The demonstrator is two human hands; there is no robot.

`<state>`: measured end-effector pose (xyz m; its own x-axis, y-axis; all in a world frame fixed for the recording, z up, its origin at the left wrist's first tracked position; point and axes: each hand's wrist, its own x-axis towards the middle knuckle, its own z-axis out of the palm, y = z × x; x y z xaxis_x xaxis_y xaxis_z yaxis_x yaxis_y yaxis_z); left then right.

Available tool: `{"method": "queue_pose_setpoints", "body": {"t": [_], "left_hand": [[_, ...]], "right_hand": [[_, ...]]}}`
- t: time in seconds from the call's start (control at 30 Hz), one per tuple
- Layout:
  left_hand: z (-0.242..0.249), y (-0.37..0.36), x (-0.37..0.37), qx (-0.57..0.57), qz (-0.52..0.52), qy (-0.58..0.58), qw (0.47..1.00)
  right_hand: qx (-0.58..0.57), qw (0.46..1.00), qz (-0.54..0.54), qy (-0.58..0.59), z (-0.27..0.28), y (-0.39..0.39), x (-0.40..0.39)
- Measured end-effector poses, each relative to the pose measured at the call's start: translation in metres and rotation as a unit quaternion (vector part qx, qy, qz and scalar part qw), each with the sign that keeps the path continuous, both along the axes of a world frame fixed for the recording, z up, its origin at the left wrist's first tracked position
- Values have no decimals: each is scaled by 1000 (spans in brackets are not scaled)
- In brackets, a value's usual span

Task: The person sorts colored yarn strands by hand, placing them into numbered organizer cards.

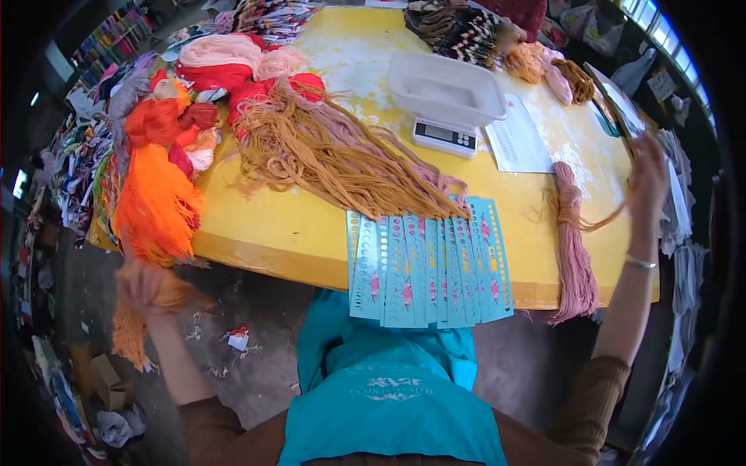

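Note:
Beyond the left edge of the table, my left hand (140, 286) is closed on a tan-orange yarn skein (172, 295), somewhat blurred. My right hand (649, 175) is raised at the table's right side. A brown strand (602, 225) runs toward it from a pink yarn bundle (575, 264), which lies on the table with brown yarn around its upper part. The fingers look closed around the strand's end, though blur softens them. Between my hands, blue thread cards (427, 272) with punched holes overlap the front edge. Long brown and pink yarn (334, 155) spreads behind them.
A white scale (444, 136) carries a clear plastic tray (447, 87), beside a printed sheet (519, 140). Orange yarn (158, 202) and red yarn (217, 75) crowd the yellow table's (264, 260) left side. Dark yarn (454, 35) lies at the back; a cardboard box (111, 382) sits lower left.

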<state>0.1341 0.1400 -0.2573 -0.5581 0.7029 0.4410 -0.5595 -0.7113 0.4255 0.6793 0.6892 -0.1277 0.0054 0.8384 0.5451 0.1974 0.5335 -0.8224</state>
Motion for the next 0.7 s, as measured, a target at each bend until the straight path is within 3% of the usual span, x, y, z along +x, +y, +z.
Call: {"method": "queue_pose_setpoints", "body": {"t": [0.07, 0.1, 0.13, 0.17, 0.23, 0.3, 0.37, 0.43, 0.53, 0.63, 0.7], "left_hand": [[-2, 46, 22, -14, -85, -15, 996], [-7, 68, 36, -30, -110, -19, 993], [-20, 84, 46, -78, -109, -33, 990], [-29, 100, 57, -126, -108, -47, 985], [-26, 139, 84, -294, -142, -46, 944], [-25, 175, 114, -388, -160, 136, 898], [-23, 205, 149, -446, -139, 269, 842], [-28, 225, 165, -371, -191, 257, 872], [-33, 236, 174, -404, -217, 250, 853], [-40, 245, 175, -423, -233, 236, 843], [-47, 249, 174, -429, -227, 216, 847]], "right_hand": [[-9, 975, 193, -113, -43, -30, -50], [-61, 962, 244, -107, -60, -67, -85], [-116, 931, 261, -229, -57, -97, -109], [-145, 885, 420, -140, -78, -111, -130], [-231, 824, 501, -131, -103, -144, -162], [-269, 773, 561, -128, -121, -163, -181], [-292, 733, 607, -96, -140, -175, -193], [-308, 723, 606, -118, -136, -179, -196], [-305, 720, 616, -101, -150, -183, -201], [-373, 699, 604, -92, -149, -184, -202], [-362, 742, 563, -30, -159, -190, -204]]}}
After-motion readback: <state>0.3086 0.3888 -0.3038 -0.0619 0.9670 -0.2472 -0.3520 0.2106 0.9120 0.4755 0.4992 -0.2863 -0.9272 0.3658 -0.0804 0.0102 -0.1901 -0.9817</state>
